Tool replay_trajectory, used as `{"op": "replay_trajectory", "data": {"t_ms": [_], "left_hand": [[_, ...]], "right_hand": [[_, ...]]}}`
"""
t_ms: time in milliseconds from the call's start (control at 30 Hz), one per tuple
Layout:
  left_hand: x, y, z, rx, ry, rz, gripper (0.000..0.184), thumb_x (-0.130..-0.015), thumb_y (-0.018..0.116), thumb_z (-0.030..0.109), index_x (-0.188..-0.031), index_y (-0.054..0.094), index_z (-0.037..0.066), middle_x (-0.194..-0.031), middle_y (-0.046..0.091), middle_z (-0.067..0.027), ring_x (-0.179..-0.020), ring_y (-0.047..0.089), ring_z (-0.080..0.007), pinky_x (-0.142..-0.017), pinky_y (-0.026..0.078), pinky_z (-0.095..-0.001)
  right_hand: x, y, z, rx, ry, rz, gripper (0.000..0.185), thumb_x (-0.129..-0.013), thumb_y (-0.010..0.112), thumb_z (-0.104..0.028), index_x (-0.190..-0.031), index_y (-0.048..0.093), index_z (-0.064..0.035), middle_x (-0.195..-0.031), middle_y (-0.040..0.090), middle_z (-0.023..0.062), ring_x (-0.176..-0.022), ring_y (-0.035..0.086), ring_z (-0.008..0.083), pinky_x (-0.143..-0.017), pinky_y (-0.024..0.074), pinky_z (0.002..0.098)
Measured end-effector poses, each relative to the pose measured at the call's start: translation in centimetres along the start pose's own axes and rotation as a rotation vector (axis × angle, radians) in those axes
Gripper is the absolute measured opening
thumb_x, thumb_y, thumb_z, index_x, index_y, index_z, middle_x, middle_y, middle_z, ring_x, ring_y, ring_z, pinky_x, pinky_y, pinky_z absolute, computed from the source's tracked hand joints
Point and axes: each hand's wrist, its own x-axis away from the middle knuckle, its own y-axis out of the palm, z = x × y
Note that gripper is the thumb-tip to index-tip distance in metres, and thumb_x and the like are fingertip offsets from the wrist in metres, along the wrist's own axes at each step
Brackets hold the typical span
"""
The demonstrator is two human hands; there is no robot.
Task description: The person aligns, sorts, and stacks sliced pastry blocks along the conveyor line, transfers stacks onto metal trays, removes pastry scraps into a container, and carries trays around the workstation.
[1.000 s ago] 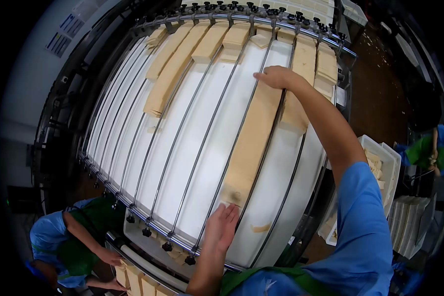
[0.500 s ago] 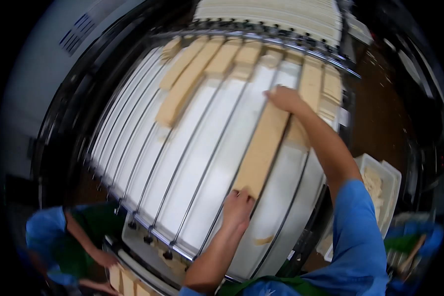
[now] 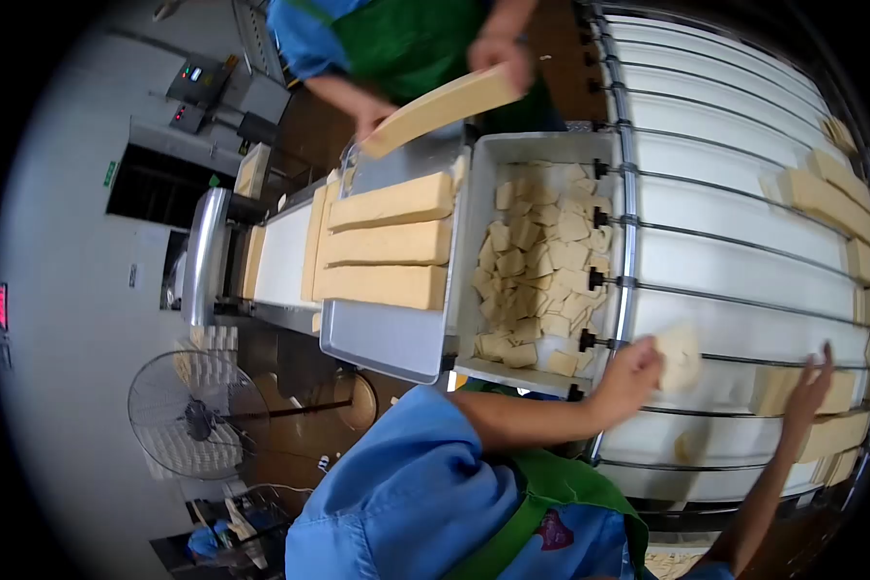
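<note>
My left hand is closed on a thin pale dough piece, blurred by motion, above the white conveyor belt. At the right, my right hand is open with fingers apart. It is over a block of stacked dough sheets lying in a lane between metal rods; whether it touches the block I cannot tell. Another long block lies in the lane nearer my body. A small dough scrap rests on the belt.
A grey bin of broken dough pieces stands beside the conveyor's rail. Past it, three long blocks lie over a metal tray. A co-worker in a green apron holds a long block. A fan stands left.
My view has swung left, toward the bin and co-worker. My left hand has let go of the long block's near end and now holds a thin piece. My right hand has opened.
</note>
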Motion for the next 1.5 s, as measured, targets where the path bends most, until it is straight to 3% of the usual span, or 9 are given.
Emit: {"op": "replay_trajectory", "data": {"t_ms": [167,333,467,633,767,833,1000,1167,1500], "left_hand": [[3.6,-14.4,2.1,-0.175,0.260,0.274,0.036,-0.092,0.045,0.006,-0.128,0.041,0.001,-0.109,0.054,-0.0069,-0.094,0.051,-0.0111,-0.074,0.046,-0.0224],[12.4,-29.2,5.1,-0.609,0.198,0.657,0.050,-0.086,0.052,0.002,-0.134,0.037,0.005,-0.121,0.045,-0.0108,-0.105,0.050,-0.0181,-0.079,0.047,-0.0273],[17.1,-47.7,4.7,-1.123,0.205,1.134,0.044,-0.087,0.050,0.005,-0.130,0.041,0.001,-0.120,0.047,-0.0167,-0.111,0.046,-0.0254,-0.094,0.039,-0.0326],[16.7,-61.2,3.8,-0.765,0.146,0.969,0.049,-0.082,0.049,0.003,-0.131,0.040,0.002,-0.122,0.045,-0.0201,-0.110,0.047,-0.0298,-0.097,0.037,-0.0345],[15.8,-59.7,7.3,-0.954,-0.014,0.580,0.066,-0.069,0.053,-0.001,-0.132,0.039,0.007,-0.124,0.038,-0.0205,-0.112,0.045,-0.0333,-0.100,0.036,-0.0357],[15.5,-59.0,9.0,-1.057,-0.051,0.447,0.078,-0.060,0.061,0.008,-0.134,0.035,0.009,-0.125,0.035,-0.0213,-0.116,0.037,-0.0404,-0.098,0.038,-0.0406],[14.3,-59.6,10.6,-1.274,-0.070,0.023,0.108,-0.047,0.086,0.023,-0.137,0.029,0.012,-0.136,0.035,-0.0252,-0.130,0.018,-0.0479,-0.108,0.026,-0.0474],[14.0,-56.7,8.6,-1.292,0.017,0.367,0.105,-0.044,0.088,0.015,-0.133,0.033,0.008,-0.131,0.025,-0.0318,-0.117,0.039,-0.0460,-0.098,0.039,-0.0455],[16.1,-38.8,11.2,-1.509,0.393,0.593,0.068,-0.070,0.074,0.039,-0.121,0.046,0.003,-0.117,0.048,-0.0223,-0.101,0.047,-0.0392,-0.094,0.031,-0.0457]], "right_hand": [[9.0,5.0,-27.5,-0.640,-0.018,-0.566,0.039,-0.080,0.064,-0.001,-0.117,0.053,-0.0006,-0.101,0.061,0.0108,-0.083,0.059,0.0165,-0.073,0.0487,0.0283],[14.2,12.8,-46.5,-0.786,0.003,-0.970,0.049,-0.080,0.069,-0.024,-0.119,0.048,-0.0019,-0.086,0.064,0.0155,-0.080,0.063,0.0228,-0.070,0.0490,0.0320],[17.1,18.5,-52.6,-0.657,-0.045,-1.002,0.063,-0.079,0.070,-0.022,-0.128,0.037,0.0012,-0.082,0.065,0.0160,-0.078,0.063,0.0276,-0.070,0.0487,0.0356],[17.2,21.1,-51.3,-0.746,0.034,-1.064,0.060,-0.076,0.069,-0.010,-0.127,0.038,0.0008,-0.089,0.064,0.0138,-0.071,0.062,0.0236,-0.065,0.0496,0.0322],[15.2,16.2,-52.2,-0.319,0.127,-0.924,0.069,-0.071,0.073,-0.015,-0.127,0.037,0.0017,-0.114,0.052,0.0205,-0.084,0.060,0.0282,-0.074,0.0486,0.0343],[15.6,14.2,-53.2,0.196,-0.481,-0.359,0.081,-0.062,0.079,-0.021,-0.128,0.038,-0.0004,-0.104,0.056,0.0183,-0.096,0.055,0.0298,-0.085,0.0443,0.0406],[21.3,18.6,-56.0,-0.211,-0.378,-0.963,0.095,-0.059,0.080,-0.028,-0.136,0.030,-0.0021,-0.119,0.049,0.0234,-0.106,0.050,0.0371,-0.091,0.0415,0.0427],[23.3,21.6,-60.0,0.083,-0.119,-0.835,0.034,-0.089,0.036,-0.015,-0.120,0.049,-0.0231,-0.101,0.053,0.0224,-0.082,0.061,0.0347,-0.059,0.0511,0.0435],[18.6,5.0,-46.8,-0.181,-0.264,-0.602,0.075,-0.072,0.066,-0.039,-0.134,0.032,-0.0139,-0.116,0.045,0.0240,-0.107,0.050,0.0400,-0.086,0.0457,0.0444]]}}
